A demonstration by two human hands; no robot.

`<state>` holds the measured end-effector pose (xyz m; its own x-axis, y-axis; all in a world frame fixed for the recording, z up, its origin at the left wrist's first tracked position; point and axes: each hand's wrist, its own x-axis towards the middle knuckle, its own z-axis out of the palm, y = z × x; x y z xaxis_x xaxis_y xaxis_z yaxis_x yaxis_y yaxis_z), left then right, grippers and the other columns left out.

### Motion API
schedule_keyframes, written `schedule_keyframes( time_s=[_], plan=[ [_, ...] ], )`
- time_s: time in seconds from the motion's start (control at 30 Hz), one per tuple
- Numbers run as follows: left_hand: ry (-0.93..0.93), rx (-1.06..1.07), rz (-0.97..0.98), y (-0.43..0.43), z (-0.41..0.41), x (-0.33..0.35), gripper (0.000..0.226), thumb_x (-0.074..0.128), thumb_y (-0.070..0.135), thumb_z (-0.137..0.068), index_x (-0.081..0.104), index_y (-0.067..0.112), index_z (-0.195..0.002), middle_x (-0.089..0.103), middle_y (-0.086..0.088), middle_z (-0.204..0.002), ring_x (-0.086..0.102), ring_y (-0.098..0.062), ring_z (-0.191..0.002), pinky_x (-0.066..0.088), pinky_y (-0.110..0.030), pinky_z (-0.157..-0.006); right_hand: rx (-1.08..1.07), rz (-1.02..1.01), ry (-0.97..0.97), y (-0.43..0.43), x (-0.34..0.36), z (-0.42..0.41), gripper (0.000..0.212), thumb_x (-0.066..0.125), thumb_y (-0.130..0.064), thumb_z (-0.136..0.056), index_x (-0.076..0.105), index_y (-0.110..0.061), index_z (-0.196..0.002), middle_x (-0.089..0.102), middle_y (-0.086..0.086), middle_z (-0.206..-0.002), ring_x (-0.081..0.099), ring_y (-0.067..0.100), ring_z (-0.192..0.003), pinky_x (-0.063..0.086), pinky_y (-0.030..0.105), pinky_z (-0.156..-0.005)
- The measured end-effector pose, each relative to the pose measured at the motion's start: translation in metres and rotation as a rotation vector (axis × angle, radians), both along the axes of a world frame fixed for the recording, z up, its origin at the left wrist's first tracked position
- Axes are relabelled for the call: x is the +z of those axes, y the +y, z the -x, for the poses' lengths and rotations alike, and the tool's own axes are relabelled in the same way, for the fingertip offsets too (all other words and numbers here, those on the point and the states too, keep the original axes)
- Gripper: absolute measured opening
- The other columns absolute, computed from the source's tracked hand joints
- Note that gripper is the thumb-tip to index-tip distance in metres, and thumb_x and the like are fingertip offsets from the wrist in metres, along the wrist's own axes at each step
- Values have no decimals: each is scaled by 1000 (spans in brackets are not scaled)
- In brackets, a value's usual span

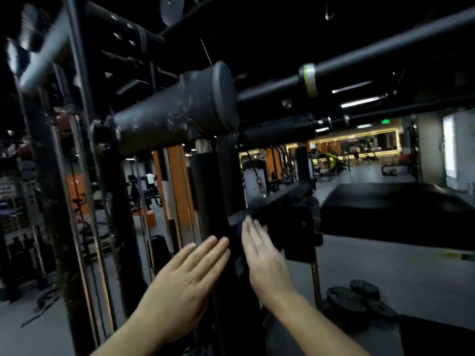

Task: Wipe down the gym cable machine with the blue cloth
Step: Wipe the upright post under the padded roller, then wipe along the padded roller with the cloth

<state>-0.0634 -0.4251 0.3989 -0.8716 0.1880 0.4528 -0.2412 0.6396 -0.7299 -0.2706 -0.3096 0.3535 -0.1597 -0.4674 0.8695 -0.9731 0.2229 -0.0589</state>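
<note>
The cable machine's black upright post (226, 181) rises in the middle of the view, with a worn grey roller pad (172, 109) across its top. My left hand (185, 281) lies flat with straight fingers against the post's left side. My right hand (262, 253) has its fingers straight and presses a dark blue cloth (240, 255) against the post's right side. Only a narrow strip of the cloth shows between the hands. A black bracket (295, 227) sticks out just beyond my right fingertips.
Steel guide rods and cables (84, 201) stand at the left. Black weight plates (357, 299) lie on the floor at lower right. A black padded bench (395, 206) sits to the right. Long bars (359, 62) cross overhead. The gym floor stretches away behind.
</note>
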Motion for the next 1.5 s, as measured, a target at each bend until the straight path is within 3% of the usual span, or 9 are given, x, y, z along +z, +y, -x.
schedule_keyframes(
  time_s=[0.13,0.23,0.4,0.53,0.67,0.9,1.07,1.33,1.5],
  plan=[
    [78,-28,1,-8,5,2,76,50,39,-95,30,13,-163,23,-7,-172,25,-26,-157,25,-45,-120,65,130,247,-1,3,-11,55,25,-12,-109,16,-9,-163,30,11,-166,27,26,-154,33,43,-119],
    [150,-51,-21,-12,5,10,69,46,38,-98,34,12,-162,27,-8,-171,26,-26,-156,28,-44,-117,26,144,325,-4,-4,-5,60,40,-18,-106,22,-10,-162,29,10,-167,33,28,-151,34,42,-117],
    [226,-80,-75,-13,7,26,72,46,36,-95,34,12,-162,21,-9,-173,27,-27,-157,27,-45,-118,-51,137,429,-3,-3,-7,46,33,-22,-112,35,-12,-157,36,12,-163,50,30,-140,34,40,-116],
    [307,-27,-142,-13,4,62,86,52,38,-86,29,10,-163,20,-12,-173,21,-29,-159,23,-50,-120,-70,132,446,4,66,-31,50,43,-15,-104,41,-7,-153,39,17,-160,39,32,-148,43,49,-114],
    [380,-40,-188,-25,2,90,91,56,35,-84,23,9,-165,14,-11,-174,14,-28,-160,19,-49,-125,-204,23,546,3,134,-40,53,40,-11,-106,32,-8,-158,26,16,-166,28,36,-153,37,54,-117],
    [400,-216,-183,-67,6,117,85,48,31,-87,23,9,-165,15,-10,-174,16,-28,-160,21,-48,-124,-393,-58,710,9,177,-65,50,34,-13,-105,41,-8,-155,35,15,-163,42,38,-145,41,52,-114],
    [414,-374,-205,-96,10,123,86,46,30,-83,26,8,-164,17,-10,-173,19,-28,-160,21,-48,-124,-466,-132,713,18,176,-77,49,31,-7,-108,37,-8,-157,32,13,-165,37,35,-148,45,51,-111],
    [366,-628,-200,-124,22,141,86,45,29,-83,27,9,-164,20,-9,-173,23,-28,-158,22,-49,-124,-516,38,453,6,171,-105,60,78,6,-83,59,-3,-139,52,11,-152,55,27,-136,57,40,-99],
    [380,-725,-158,-141,21,165,83,44,27,-85,27,9,-164,18,-10,-173,21,-29,-159,22,-50,-124,-575,2,494,13,182,-118,39,67,-3,-93,67,-2,-132,55,12,-148,60,27,-129,58,41,-94]
  ],
)
